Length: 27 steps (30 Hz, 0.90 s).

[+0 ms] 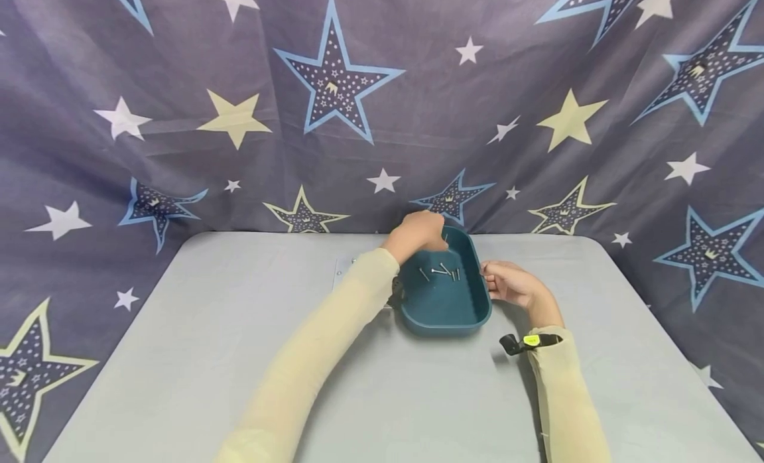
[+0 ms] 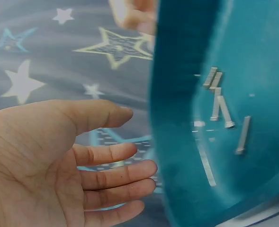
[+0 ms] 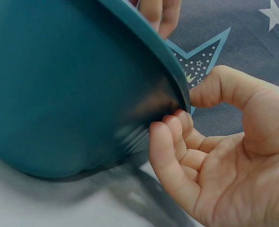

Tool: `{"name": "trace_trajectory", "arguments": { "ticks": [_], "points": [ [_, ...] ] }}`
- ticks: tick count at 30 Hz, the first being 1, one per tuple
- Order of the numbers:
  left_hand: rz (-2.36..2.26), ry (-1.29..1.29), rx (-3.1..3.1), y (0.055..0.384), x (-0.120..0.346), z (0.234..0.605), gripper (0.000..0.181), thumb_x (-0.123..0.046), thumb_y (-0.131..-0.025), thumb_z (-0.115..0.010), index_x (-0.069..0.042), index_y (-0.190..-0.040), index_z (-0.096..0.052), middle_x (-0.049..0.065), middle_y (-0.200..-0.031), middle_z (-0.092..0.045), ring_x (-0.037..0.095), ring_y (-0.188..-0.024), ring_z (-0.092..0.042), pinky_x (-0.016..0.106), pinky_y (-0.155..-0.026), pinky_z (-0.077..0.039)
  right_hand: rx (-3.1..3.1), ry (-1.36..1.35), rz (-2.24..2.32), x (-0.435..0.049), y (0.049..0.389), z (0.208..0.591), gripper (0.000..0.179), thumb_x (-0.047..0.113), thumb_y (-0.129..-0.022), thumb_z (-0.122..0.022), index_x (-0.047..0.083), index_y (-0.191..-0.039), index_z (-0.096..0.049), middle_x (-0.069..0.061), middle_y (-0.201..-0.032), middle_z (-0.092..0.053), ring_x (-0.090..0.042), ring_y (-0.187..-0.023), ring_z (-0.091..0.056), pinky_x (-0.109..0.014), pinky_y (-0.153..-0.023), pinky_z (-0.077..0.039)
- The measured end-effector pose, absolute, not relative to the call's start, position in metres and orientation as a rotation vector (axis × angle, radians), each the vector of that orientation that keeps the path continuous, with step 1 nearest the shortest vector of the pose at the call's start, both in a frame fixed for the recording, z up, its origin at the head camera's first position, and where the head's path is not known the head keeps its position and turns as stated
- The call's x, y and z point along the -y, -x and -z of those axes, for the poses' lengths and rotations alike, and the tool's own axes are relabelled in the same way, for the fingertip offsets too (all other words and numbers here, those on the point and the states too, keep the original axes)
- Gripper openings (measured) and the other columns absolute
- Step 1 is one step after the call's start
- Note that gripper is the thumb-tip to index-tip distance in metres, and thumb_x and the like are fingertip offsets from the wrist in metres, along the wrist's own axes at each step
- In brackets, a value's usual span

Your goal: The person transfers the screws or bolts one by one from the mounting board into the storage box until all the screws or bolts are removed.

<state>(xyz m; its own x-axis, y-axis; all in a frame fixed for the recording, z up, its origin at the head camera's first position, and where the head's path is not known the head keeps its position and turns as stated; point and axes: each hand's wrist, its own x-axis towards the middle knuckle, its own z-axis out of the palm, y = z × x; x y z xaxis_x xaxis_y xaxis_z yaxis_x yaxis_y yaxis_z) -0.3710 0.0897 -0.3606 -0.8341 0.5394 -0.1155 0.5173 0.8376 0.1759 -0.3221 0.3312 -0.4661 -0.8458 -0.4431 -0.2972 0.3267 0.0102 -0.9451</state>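
Observation:
A dark teal tray (image 1: 447,307) sits toward the back of the table. Several metal screws (image 1: 442,270) lie loosely on its floor. My left hand (image 1: 420,231) is over the tray's back left corner. In the left wrist view, its thumb and fingers are spread and hold nothing, beside the tray wall. My right hand (image 1: 507,280) pinches the tray's right rim; the right wrist view shows the thumb (image 3: 210,87) at the rim's edge and curled fingers (image 3: 163,146) against the outer wall.
A light-coloured flat object (image 1: 341,269) lies left of the tray, partly hidden by my left sleeve (image 1: 322,343). The pale grey table (image 1: 179,357) ends at a hanging star-patterned cloth (image 1: 197,158) behind. A black strap device (image 1: 528,342) is on my right wrist.

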Motion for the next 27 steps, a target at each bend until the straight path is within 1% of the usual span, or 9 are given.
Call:
{"name": "trace_trajectory", "arguments": {
  "ticks": [2, 4, 6, 9, 11, 16, 23, 27],
  "points": [
    [-0.197, -0.862, -2.876, 0.367, -0.087, 0.351, 0.029, -0.036, -0.096, -0.065, -0.011, -0.111, -0.069, 0.004, -0.105, -0.069, 0.019, -0.093, -0.06, 0.039, -0.083, -0.056, -1.771, 0.112, 1.887, -0.332, 0.322, 0.465, 0.032, 0.005, -0.101, -0.035, 0.018, -0.086, -0.06, 0.007, -0.081, -0.068, -0.007, -0.078, -0.065, -0.025, -0.072, -0.056],
    [-0.189, -0.902, -2.899, 0.362, -0.084, 0.343, 0.035, -0.037, -0.096, -0.065, -0.011, -0.119, -0.067, 0.003, -0.105, -0.07, 0.019, -0.094, -0.062, 0.038, -0.083, -0.057, -1.774, 0.108, 1.887, -0.333, 0.322, 0.465, 0.032, 0.005, -0.102, -0.035, 0.018, -0.086, -0.06, 0.007, -0.081, -0.068, -0.007, -0.077, -0.065, -0.025, -0.072, -0.056],
    [-0.169, -0.945, -2.923, 0.356, -0.08, 0.335, 0.04, -0.039, -0.096, -0.065, -0.011, -0.125, -0.065, 0.003, -0.108, -0.07, 0.02, -0.098, -0.064, 0.038, -0.085, -0.057, -1.774, 0.11, 1.888, -0.333, 0.322, 0.465, 0.032, 0.005, -0.102, -0.035, 0.019, -0.086, -0.06, 0.007, -0.081, -0.068, -0.007, -0.078, -0.065, -0.025, -0.072, -0.056],
    [-0.157, -0.999, -2.964, 0.346, -0.072, 0.327, 0.048, -0.041, -0.096, -0.065, -0.012, -0.133, -0.06, 0.002, -0.118, -0.069, 0.02, -0.107, -0.066, 0.038, -0.09, -0.057, -1.767, 0.135, 1.885, -0.334, 0.322, 0.465, 0.033, 0.006, -0.102, -0.035, 0.019, -0.086, -0.061, 0.008, -0.082, -0.069, -0.007, -0.078, -0.065, -0.025, -0.073, -0.056],
    [-0.167, -1.034, -2.99, 0.34, -0.065, 0.324, 0.045, -0.042, -0.096, -0.065, -0.013, -0.131, -0.06, 0.002, -0.122, -0.068, 0.02, -0.111, -0.065, 0.038, -0.091, -0.056, -1.761, 0.151, 1.883, -0.334, 0.322, 0.465, 0.032, 0.007, -0.102, -0.036, 0.019, -0.087, -0.061, 0.008, -0.082, -0.069, -0.006, -0.079, -0.065, -0.025, -0.073, -0.056],
    [-0.237, -1.116, -3.048, 0.331, -0.045, 0.323, 0.039, -0.04, -0.096, -0.065, -0.015, -0.126, -0.061, 0.003, -0.12, -0.067, 0.021, -0.109, -0.064, 0.038, -0.087, -0.057, -1.769, 0.164, 1.879, -0.333, 0.322, 0.464, 0.031, 0.007, -0.102, -0.035, 0.019, -0.089, -0.062, 0.007, -0.083, -0.069, -0.006, -0.079, -0.065, -0.025, -0.073, -0.056],
    [-0.31, -1.175, -3.118, 0.329, -0.016, 0.327, 0.029, -0.035, -0.095, -0.064, -0.016, -0.117, -0.063, 0.001, -0.107, -0.064, 0.021, -0.095, -0.059, 0.037, -0.079, -0.052, -1.788, 0.141, 1.875, -0.332, 0.322, 0.465, 0.03, 0.007, -0.102, -0.036, 0.018, -0.088, -0.061, 0.007, -0.081, -0.068, -0.006, -0.077, -0.065, -0.025, -0.072, -0.056],
    [-0.336, -1.21, -3.158, 0.327, -0.002, 0.329, 0.026, -0.033, -0.093, -0.065, -0.016, -0.113, -0.064, -0.001, -0.101, -0.063, 0.02, -0.091, -0.057, 0.037, -0.078, -0.05, -1.796, 0.125, 1.872, -0.332, 0.322, 0.466, 0.031, 0.007, -0.102, -0.036, 0.019, -0.087, -0.06, 0.007, -0.081, -0.068, -0.006, -0.077, -0.065, -0.025, -0.072, -0.056]
  ]
}}
